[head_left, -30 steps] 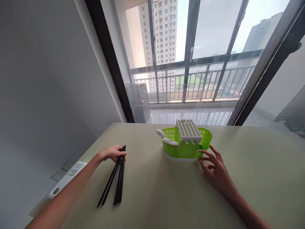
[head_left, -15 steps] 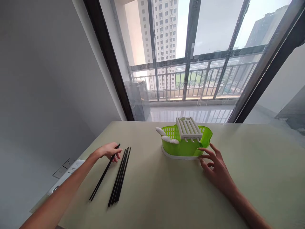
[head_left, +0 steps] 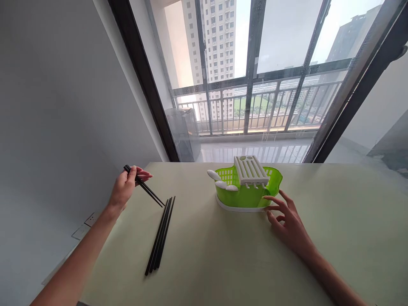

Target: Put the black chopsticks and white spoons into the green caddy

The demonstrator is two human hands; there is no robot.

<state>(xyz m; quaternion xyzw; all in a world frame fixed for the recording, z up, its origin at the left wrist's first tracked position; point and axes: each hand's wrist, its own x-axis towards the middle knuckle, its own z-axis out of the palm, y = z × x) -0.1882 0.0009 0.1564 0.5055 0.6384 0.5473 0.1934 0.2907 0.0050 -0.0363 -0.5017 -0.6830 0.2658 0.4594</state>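
Raised above the left of the table, my left hand point(head_left: 123, 185) is closed around a pair of black chopsticks point(head_left: 147, 190), whose thin ends point down to the right. Just beyond those ends, several black chopsticks point(head_left: 159, 238) lie side by side on the table. My right hand point(head_left: 289, 223) is at the right end of a green basket point(head_left: 242, 197), fingers apart and fingertips against its side and white base. Across the basket's top sits a white slotted rack point(head_left: 250, 170). White spoons point(head_left: 220, 184) rest at its left front rim.
The pale table point(head_left: 204, 250) runs back to a large window point(head_left: 248, 80) with dark frames. A grey wall point(head_left: 63, 106) stands on the left, with a wall socket point(head_left: 92, 219) low beside the table edge.
My left hand has lifted the pair of chopsticks off the table, moving up and left. Their thin ends have swung from the near left towards the right. My right hand stays at the basket.
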